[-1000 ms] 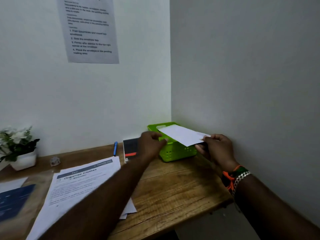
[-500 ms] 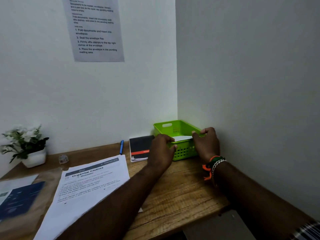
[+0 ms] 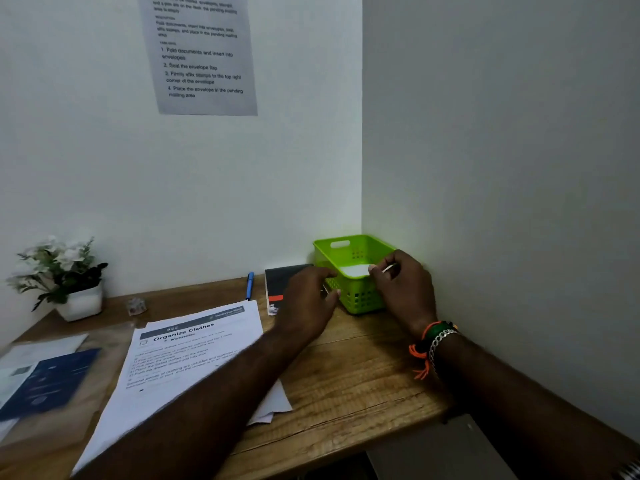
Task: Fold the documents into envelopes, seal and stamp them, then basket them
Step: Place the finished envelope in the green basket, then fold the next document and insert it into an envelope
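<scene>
**One envelope in the basket, more paper waiting**

A white envelope point(image 3: 355, 270) lies inside the green basket point(image 3: 360, 299) in the tabletop point(image 3: 346, 386) corner. The left hand point(image 3: 304, 306) hangs beside the basket, grip loose, holding nothing. Whether the right hand point(image 3: 403, 289) pinches the envelope's edge, I cannot tell. Printed documents point(image 3: 187, 355) remain unfolded, so more rounds seem left.
</scene>
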Demonstrator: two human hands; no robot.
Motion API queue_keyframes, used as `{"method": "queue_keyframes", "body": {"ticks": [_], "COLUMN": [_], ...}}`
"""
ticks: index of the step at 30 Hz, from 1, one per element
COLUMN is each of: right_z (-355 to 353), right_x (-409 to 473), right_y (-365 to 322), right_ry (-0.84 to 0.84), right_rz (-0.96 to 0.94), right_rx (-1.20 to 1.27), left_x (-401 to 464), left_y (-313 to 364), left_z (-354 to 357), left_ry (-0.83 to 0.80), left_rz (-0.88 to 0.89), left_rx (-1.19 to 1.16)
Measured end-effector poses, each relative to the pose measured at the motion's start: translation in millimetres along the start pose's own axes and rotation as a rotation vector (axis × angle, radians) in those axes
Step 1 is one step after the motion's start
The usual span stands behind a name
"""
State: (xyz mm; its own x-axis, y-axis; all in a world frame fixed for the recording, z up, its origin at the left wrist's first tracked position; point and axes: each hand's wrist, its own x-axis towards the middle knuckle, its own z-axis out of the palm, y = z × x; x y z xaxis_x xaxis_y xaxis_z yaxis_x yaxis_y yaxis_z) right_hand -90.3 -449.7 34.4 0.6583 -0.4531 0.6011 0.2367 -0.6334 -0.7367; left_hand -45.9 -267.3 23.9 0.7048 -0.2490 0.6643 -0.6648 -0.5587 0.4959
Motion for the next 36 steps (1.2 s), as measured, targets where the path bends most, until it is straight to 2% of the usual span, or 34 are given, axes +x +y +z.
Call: {"method": "queue_keyframes", "body": {"ticks": [4, 9, 12, 14, 23, 29, 36], "right_z": [23.3, 76.0, 109.7, 130.3, 177.1, 186.4, 198.1], "right_x": [-17.5, -41.3, -39.5, -32.5, -24.0, -23.2, -16.4], "right_y": [-10.8, -39.0, -58.2, -68.4, -61.1, -53.3, -52.6], "right_ry": [-0.158, -0.471, -0.624, -0.695, -0.767, -0.769, -0.787], "right_rz": [-0.192, -0.4, -0.375, -0.355, -0.204, -0.268, -0.326], "right_rx": [0.069, -0.05, -0.099, -0.103, -0.155, -0.208, -0.264], "left_x": [-15.6, -25.5, -30.3, -35.8, -47.8, -47.9, -50.0], "left_y": [-35.0, -89.8, -121.1, -134.6, -164.0, -182.0, -185.9], "left_z": [-56.3, -138.1, -176.1, -190.7, -202.4, -207.0, -204.3], "left_ry": [-0.104, -0.278, -0.407, -0.423, -0.452, -0.51, -0.439], "left_rz": [-0.056, -0.214, -0.34, -0.392, -0.444, -0.472, -0.466], "left_rx": [0.155, 0.317, 0.383, 0.362, 0.314, 0.392, 0.368]}}
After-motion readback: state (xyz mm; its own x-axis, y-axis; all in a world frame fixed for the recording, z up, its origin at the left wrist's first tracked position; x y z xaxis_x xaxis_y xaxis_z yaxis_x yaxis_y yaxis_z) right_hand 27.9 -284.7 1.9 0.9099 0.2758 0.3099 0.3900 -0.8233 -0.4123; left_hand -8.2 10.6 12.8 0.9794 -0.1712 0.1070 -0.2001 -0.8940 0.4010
